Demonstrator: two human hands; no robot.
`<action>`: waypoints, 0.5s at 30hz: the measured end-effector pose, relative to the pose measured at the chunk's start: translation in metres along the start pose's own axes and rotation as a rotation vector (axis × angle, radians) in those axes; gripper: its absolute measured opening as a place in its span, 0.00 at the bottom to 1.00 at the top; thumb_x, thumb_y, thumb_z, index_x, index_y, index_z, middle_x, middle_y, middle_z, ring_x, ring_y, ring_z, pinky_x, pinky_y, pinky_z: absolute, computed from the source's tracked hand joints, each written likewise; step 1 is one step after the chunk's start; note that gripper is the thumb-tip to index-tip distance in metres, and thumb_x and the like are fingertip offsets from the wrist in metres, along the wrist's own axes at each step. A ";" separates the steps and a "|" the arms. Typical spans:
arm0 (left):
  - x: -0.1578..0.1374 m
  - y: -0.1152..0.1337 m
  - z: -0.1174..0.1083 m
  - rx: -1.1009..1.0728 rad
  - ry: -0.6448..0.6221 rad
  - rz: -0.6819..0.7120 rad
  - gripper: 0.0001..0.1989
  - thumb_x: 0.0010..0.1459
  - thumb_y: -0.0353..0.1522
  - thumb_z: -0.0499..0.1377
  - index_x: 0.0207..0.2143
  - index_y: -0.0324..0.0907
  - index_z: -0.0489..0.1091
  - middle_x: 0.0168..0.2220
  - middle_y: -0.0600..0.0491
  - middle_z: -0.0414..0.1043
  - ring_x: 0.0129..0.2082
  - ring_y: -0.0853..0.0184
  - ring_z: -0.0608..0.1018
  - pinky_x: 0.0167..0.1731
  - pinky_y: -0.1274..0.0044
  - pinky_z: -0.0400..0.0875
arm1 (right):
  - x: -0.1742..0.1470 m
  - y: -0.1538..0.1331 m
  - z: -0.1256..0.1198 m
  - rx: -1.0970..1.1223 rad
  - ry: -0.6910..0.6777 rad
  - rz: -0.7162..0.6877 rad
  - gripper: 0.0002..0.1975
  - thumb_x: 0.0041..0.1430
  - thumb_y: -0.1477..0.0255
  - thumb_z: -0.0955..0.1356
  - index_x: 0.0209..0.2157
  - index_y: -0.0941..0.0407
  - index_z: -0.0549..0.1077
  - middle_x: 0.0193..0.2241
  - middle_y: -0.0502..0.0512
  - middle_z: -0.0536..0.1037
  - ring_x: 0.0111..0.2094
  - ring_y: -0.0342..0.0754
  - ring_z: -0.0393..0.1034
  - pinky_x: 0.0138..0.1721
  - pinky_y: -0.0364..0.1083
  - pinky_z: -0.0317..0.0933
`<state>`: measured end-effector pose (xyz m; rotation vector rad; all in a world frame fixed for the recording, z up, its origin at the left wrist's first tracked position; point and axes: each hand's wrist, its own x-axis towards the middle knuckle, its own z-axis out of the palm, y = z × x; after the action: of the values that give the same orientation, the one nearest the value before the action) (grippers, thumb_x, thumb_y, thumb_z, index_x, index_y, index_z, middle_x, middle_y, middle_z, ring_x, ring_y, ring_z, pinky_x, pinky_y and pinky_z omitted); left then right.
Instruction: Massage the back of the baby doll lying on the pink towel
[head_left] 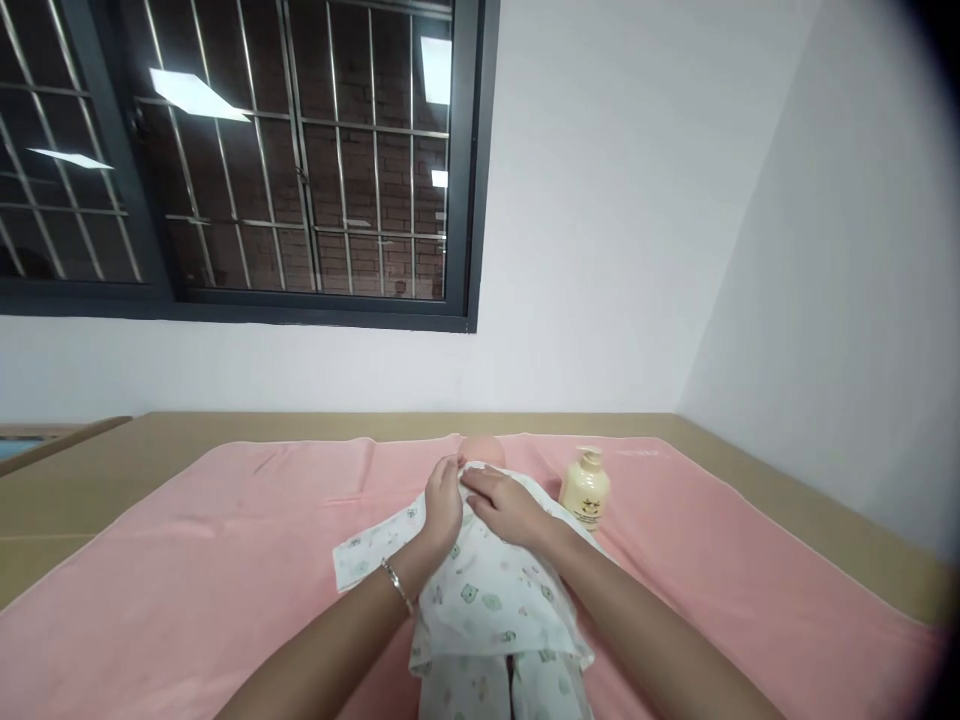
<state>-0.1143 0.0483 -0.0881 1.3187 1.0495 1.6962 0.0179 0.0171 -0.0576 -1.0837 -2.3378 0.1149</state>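
A baby doll lies on its back on a pink mat point(285, 560), its smooth head point(482, 450) at the far end. It wears a white top point(495, 590) with small green prints and matching trousers point(465, 690). My left hand point(444, 505) stands on edge at the left of the doll's collar, fingers stretched out. On the upper chest, near the neckline, my right hand point(508, 506) lies flat with its fingers a little apart. Both hands partly hide the collar and the lower head. One sleeve point(375, 545) spreads out to the left.
A pale yellow pump bottle point(586, 490) stands on the mat to the right of the doll. The mat covers a tan padded surface point(180, 428) against a white wall point(600, 250). A barred window point(300, 170) is at the upper left.
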 end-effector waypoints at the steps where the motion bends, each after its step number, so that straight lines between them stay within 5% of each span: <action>1: -0.004 -0.002 -0.002 0.031 -0.007 0.018 0.15 0.60 0.41 0.51 0.36 0.41 0.72 0.41 0.47 0.76 0.45 0.60 0.76 0.52 0.65 0.68 | -0.001 0.003 0.004 0.000 0.004 0.032 0.17 0.66 0.71 0.59 0.53 0.54 0.71 0.55 0.54 0.72 0.57 0.48 0.64 0.60 0.50 0.54; 6: -0.020 -0.003 -0.005 0.060 -0.025 0.013 0.16 0.64 0.40 0.48 0.39 0.42 0.72 0.45 0.47 0.75 0.49 0.62 0.74 0.55 0.66 0.65 | -0.015 -0.008 0.031 -0.234 0.049 0.444 0.30 0.67 0.62 0.58 0.62 0.69 0.61 0.62 0.74 0.58 0.65 0.63 0.50 0.62 0.61 0.48; 11: -0.023 -0.004 -0.005 0.049 -0.009 0.038 0.17 0.64 0.41 0.47 0.39 0.42 0.71 0.43 0.49 0.75 0.49 0.62 0.74 0.54 0.68 0.65 | -0.015 -0.009 0.026 -0.203 -0.073 0.150 0.26 0.66 0.65 0.60 0.63 0.56 0.61 0.66 0.59 0.54 0.68 0.59 0.41 0.65 0.62 0.39; 13: -0.025 -0.004 -0.007 0.080 -0.026 0.046 0.17 0.65 0.41 0.47 0.40 0.43 0.71 0.44 0.49 0.75 0.49 0.62 0.74 0.54 0.68 0.65 | -0.014 -0.002 0.018 -0.159 -0.092 0.188 0.25 0.68 0.63 0.57 0.63 0.54 0.61 0.65 0.57 0.56 0.67 0.56 0.46 0.65 0.60 0.43; 15: -0.028 -0.003 -0.008 0.119 -0.039 0.048 0.16 0.65 0.40 0.47 0.42 0.43 0.71 0.45 0.49 0.74 0.50 0.62 0.73 0.54 0.68 0.64 | -0.019 0.000 0.016 -0.199 -0.058 0.369 0.29 0.69 0.59 0.56 0.64 0.62 0.59 0.63 0.66 0.59 0.65 0.60 0.51 0.63 0.62 0.46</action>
<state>-0.1166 0.0223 -0.1025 1.4577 1.1192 1.6573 0.0190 0.0055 -0.0796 -1.6234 -2.2095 0.0514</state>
